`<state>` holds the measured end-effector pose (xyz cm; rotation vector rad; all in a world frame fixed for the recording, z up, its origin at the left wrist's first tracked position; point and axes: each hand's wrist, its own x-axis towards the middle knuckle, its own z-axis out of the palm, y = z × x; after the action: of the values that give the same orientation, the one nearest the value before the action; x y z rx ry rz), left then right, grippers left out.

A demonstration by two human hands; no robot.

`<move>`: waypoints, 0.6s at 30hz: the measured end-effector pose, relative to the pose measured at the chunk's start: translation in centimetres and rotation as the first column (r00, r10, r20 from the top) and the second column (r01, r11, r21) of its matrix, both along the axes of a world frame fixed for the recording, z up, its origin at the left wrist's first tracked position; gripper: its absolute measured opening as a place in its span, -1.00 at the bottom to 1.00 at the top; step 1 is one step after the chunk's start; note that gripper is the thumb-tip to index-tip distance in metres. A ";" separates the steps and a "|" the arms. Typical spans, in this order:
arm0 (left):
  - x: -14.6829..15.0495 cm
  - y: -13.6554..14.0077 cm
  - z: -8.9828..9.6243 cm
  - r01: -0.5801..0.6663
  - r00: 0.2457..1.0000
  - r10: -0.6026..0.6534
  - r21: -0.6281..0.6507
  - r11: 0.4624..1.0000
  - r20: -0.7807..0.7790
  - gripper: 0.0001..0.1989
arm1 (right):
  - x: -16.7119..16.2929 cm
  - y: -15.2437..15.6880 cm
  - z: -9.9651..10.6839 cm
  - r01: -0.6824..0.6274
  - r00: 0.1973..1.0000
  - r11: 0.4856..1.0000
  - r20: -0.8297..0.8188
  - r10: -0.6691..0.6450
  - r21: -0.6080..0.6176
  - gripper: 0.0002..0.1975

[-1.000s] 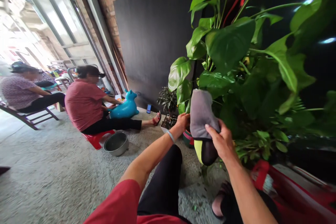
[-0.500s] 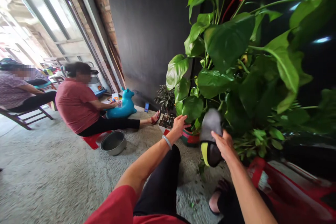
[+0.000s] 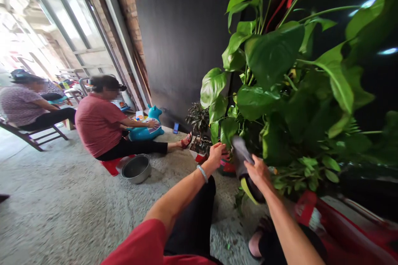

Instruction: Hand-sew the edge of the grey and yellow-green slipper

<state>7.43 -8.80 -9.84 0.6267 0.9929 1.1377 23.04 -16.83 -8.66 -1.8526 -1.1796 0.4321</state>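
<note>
Right of centre in the lower half of the frame, the right hand (image 3: 259, 173) grips the grey cloth piece (image 3: 240, 158) between its fingers below the plant (image 3: 273, 51), while the left hand (image 3: 217, 156), fingers bent, is just left, its hold unclear.

Grey fabric piece (image 3: 241, 155): and round it goes, I've turned it from broadside to nearly edge-on, lower than a second ago, its tip swinging from twelve to eleven o'clock.
Left hand (image 3: 217, 155): dropping lower, fingers drawn in after stretching out half a second back.
Co-worker's hand (image 3: 152, 124): at my nine o'clock, now further forward along the turquoise animal (image 3: 139, 134).
</note>
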 end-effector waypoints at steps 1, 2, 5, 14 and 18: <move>-0.3 -0.2 -0.2 0.001 1.000 -0.001 0.007 1.000 -0.001 -0.80 | -0.1 -1.1 -0.8 -0.008 1.000 0.999 -0.017 0.007 -0.036 -0.67; -0.8 -0.3 -0.4 0.007 1.000 -0.007 0.017 1.000 -0.002 -0.80 | -0.1 -2.4 -1.3 -0.014 0.999 0.998 -0.032 0.012 -0.065 -0.69; -1.9 -0.6 -1.1 0.041 0.999 -0.040 0.011 0.999 -0.026 -0.83 | 0.2 -5.9 -0.6 -0.069 0.994 0.995 -0.088 0.062 -0.076 -0.65; -1.2 -3.7 -0.8 0.227 0.962 -0.184 0.216 0.950 -0.201 -0.83 | -1.2 -12.0 12.4 0.249 0.808 0.904 -0.590 0.004 0.347 -0.60; -0.2 -6.2 2.6 0.371 0.850 0.015 0.619 0.693 -0.526 -0.86 | 0.9 -14.1 14.6 0.492 0.790 0.765 -0.582 -0.192 0.416 -0.68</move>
<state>7.26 -15.04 -7.28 1.6910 0.8585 1.1852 23.98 -30.98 5.97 -1.2855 -0.4820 0.2915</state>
